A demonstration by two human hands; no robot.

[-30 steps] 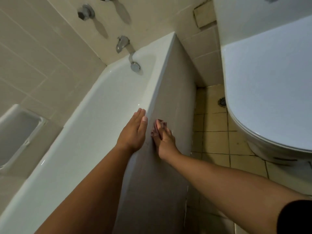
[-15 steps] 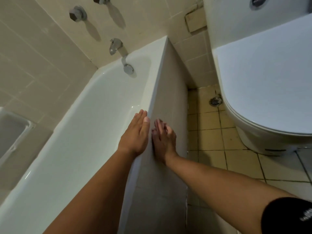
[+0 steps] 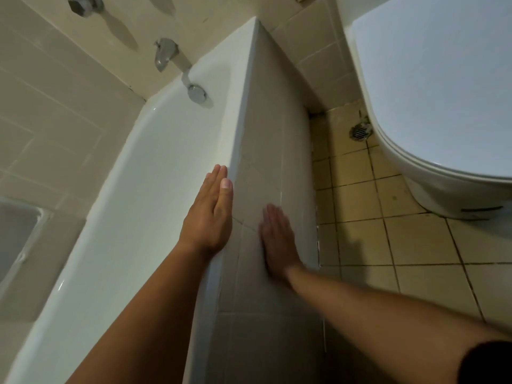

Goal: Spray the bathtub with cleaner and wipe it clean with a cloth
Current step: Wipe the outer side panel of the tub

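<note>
The left hand (image 3: 207, 214) lies flat on the rim of the bathtub (image 3: 155, 162), fingers straight and pressed together. The white basin falls away to the left of the fingertips. Just right of the left thumb, the right hand (image 3: 278, 239) presses flat against the tiled side panel (image 3: 271, 151), fingers straight and close, with nothing gripped. That hand is smeared by motion, so the cloth may sit hidden under its palm, but I cannot tell. No spray bottle shows.

The likeliest slip is at the left palm. If the rim is slick with cleaner, the bracing hand could skid towards the basin and pitch the person's weight forward. A cloth pinned only by a flat palm could also slide out below the fingers and drop to the floor tiles (image 3: 415, 245), picking up grit from the dark grout. And with the wiping on the panel, the basin beyond the left fingertips risks being missed.
</note>
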